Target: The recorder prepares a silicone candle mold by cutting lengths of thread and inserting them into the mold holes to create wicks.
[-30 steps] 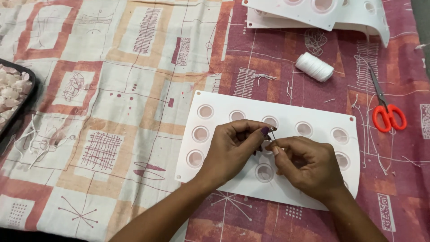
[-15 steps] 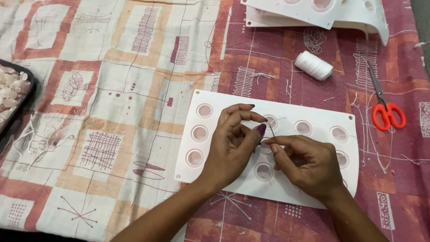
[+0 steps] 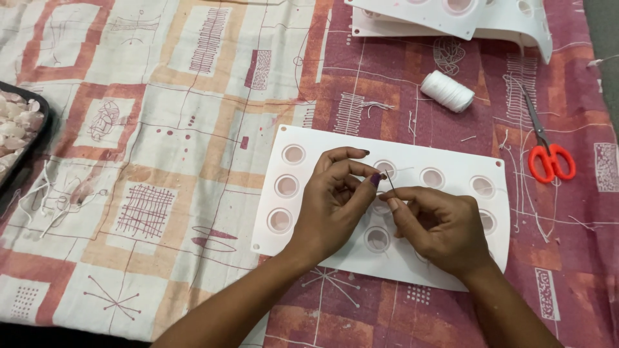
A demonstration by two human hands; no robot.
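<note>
Two bare forearms without sleeves, left hand [image 3: 335, 203] with dark purple polish on its nails, right hand [image 3: 442, 225] without rings or bracelets.

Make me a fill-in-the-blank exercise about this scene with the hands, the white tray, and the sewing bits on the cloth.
1. The scissors lying at the right have ____ handles.
2. The left hand and the right hand meet above a white mould tray whose cavities are ____ in shape.
3. The spool beyond the tray is wound with ____ thread.
4. The thin needle is pinched between the fingers of the ____ hand.

Missing words: red; round; white; right
</note>
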